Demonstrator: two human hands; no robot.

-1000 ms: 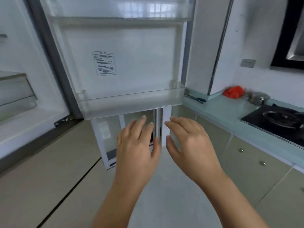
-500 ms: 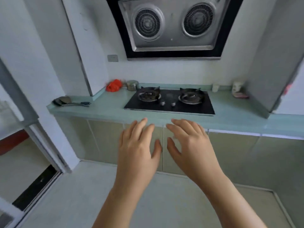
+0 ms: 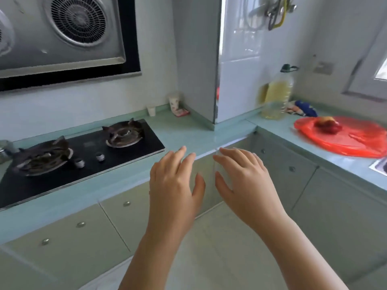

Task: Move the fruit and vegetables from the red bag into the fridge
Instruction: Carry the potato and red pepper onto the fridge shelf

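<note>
Your left hand (image 3: 173,185) and right hand (image 3: 245,185) are both out in front of you, palms down, fingers straight and slightly spread, holding nothing. They sit side by side with the thumbs near each other but not touching. Both hover in the air over the cabinet fronts (image 3: 62,237), right of the gas hob (image 3: 25,185) and below its level in the view.

The hob is set into the pale green countertop (image 3: 188,130). It has two burners and two knobs at its front edge. The range hood (image 3: 62,32) is on the wall above the hob, with one round fan grille in full view.

Behind the hob's right end, a small white cup (image 3: 151,110) and a taller white container (image 3: 174,101) stand by the wall. The container's details are blurred.

The counter turns a corner further right of the hob. A big bottle of yellow oil (image 3: 276,95) with a green cap stands there. Something blue (image 3: 305,106) lies just right of the bottle, too blurred to name.

The red bag (image 3: 343,139) lies spread flat on the counter, far right of the hob and well apart from both hands. Some fruit (image 3: 326,124), reddish and yellowish, rests on the bag. It is blurred, so I can't tell the kind or count.
</note>
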